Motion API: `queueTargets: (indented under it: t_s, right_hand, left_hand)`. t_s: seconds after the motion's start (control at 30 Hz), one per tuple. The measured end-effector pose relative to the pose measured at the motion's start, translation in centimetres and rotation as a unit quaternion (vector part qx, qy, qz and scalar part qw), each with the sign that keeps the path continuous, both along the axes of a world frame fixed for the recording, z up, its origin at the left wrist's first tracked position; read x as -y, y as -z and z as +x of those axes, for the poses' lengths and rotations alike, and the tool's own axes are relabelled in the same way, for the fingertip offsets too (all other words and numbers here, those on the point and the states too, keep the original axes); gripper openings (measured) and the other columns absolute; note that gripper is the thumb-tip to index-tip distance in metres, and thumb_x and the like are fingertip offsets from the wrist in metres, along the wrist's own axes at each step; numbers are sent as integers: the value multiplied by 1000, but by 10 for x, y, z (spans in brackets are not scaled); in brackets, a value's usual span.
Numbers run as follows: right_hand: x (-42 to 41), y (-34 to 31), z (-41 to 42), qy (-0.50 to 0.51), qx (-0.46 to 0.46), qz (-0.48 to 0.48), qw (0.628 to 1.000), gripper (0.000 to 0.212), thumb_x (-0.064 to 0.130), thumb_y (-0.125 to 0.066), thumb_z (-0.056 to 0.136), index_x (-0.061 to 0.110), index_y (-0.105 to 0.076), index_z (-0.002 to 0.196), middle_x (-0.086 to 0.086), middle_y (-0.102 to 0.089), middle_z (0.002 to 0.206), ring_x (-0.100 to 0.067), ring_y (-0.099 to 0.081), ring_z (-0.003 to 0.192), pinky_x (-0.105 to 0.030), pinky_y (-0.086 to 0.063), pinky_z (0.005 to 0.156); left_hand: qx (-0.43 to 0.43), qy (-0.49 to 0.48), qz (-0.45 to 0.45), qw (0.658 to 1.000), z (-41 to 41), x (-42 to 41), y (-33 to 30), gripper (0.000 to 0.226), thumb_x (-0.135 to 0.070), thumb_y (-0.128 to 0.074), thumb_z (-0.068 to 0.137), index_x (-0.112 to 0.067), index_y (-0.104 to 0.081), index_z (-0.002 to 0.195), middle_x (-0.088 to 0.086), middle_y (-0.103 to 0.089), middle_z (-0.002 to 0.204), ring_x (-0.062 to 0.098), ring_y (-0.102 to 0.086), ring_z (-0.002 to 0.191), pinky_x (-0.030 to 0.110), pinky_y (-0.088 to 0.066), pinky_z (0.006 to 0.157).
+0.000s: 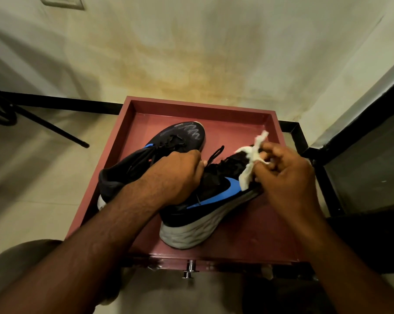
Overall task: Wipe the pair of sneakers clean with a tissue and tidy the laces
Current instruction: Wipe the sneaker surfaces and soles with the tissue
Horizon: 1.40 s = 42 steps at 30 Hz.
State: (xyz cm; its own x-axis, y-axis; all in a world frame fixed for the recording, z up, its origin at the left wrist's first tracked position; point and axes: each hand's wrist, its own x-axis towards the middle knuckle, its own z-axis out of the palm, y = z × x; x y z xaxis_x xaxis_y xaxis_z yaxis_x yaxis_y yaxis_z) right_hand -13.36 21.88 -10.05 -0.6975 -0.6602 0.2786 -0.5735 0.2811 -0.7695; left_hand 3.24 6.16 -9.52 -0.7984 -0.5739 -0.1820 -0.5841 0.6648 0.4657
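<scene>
right hand (289,177) fingers pinch tissue (250,168) on near sneaker (209,200) toe side | left hand (178,173) grips its laces (215,154) | long axis heel-near, toe-far-right in red tray (248,115) | second sneaker (169,141) left of it

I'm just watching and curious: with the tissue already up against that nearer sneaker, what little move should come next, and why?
Probably a short wipe along the nearer sneaker's black upper toward its toe. The right hand pinches the tissue against that part, while the left hand grips the shoe at its laces, steadying it inside the red tray.
</scene>
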Motion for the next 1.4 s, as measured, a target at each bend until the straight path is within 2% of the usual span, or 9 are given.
queueTargets:
  t_s: [0.2, 0.4, 0.47, 0.6, 0.8, 1.0, 1.1, 1.23, 1.4]
  right_hand:
    - [-8, 5, 11, -44, -9, 45, 998, 13, 18, -70, 89, 20, -81, 93, 7, -68, 102, -2, -68, 90, -7, -53, 72]
    - [-7, -1, 48, -254, 44, 15, 966, 20, 10, -78, 89, 19, -81, 107, 14, -75, 105, -8, -74, 100, -24, -61, 84]
    - [-5, 2, 39, -222, 24, 29, 974, 17, 10, -78, 89, 18, -81, 104, 12, -74, 103, -8, -73, 96, -26, -62, 82]
    - [-3, 7, 7, -55, -157, 152, 974, 13, 15, -76, 88, 24, -82, 96, 9, -74, 98, -15, -64, 95, -25, -49, 75]
    - [-12, 1, 31, -189, -38, 122, 974, 18, 12, -74, 88, 25, -79, 99, 16, -71, 101, -3, -69, 91, -16, -55, 75]
    - [-2, 4, -4, 23, -135, 220, 966, 17, 9, -68, 93, 25, -75, 92, 10, -62, 90, 2, -49, 70, -5, -25, 61]
    - [-8, 6, 0, -1, -106, 222, 969, 17, 11, -70, 91, 28, -74, 91, 15, -59, 86, 9, -49, 70, -4, -28, 61]
    - [-12, 5, -8, 7, -59, 174, 983, 19, 12, -73, 87, 31, -74, 90, 14, -70, 87, -2, -66, 76, -25, -55, 70]
    - [-8, 6, -6, 32, -53, 96, 993, 22, 7, -74, 86, 28, -75, 94, 9, -73, 90, -5, -69, 79, -19, -52, 68]
  left_hand:
    - [2, 4, -2, 1000, -2, 0, -2, 33, -46, -36, 108, -26, -42, 83, 3, -59, 82, 21, -59, 71, 36, -43, 63]
    - [-2, -5, -7, 1000, -2, 2, 1, 31, -46, -37, 107, -28, -41, 82, 4, -61, 82, 24, -60, 72, 39, -48, 66]
    - [-4, -4, -3, 1000, -2, 3, 0, 33, -46, -37, 107, -29, -40, 80, 4, -61, 82, 25, -61, 73, 40, -49, 67]
    - [-8, 1, 1, 1000, -4, -3, 0, 33, -46, -37, 108, -25, -45, 84, 2, -59, 79, 22, -59, 69, 37, -45, 62]
    - [-10, -5, -4, 1000, -5, -5, -2, 33, -46, -38, 107, -28, -42, 80, 1, -58, 78, 21, -57, 66, 36, -44, 60]
    - [-34, 3, 11, 999, -1, -17, -6, 25, -43, -42, 105, -23, -52, 93, -1, -62, 79, 23, -64, 71, 43, -58, 70]
    - [-62, 12, 61, 996, 4, -19, -14, 10, -37, -59, 94, -29, -53, 97, -7, -66, 77, 12, -66, 73, 35, -58, 73]
    - [-37, 20, 14, 999, 6, -21, -18, 50, -47, -78, 81, -27, -40, 108, -11, -57, 88, 14, -63, 80, 33, -52, 71]
    - [68, -17, 0, 998, 3, -21, -5, 55, -61, -63, 90, -15, -52, 118, 7, -66, 109, 30, -66, 99, 43, -56, 83]
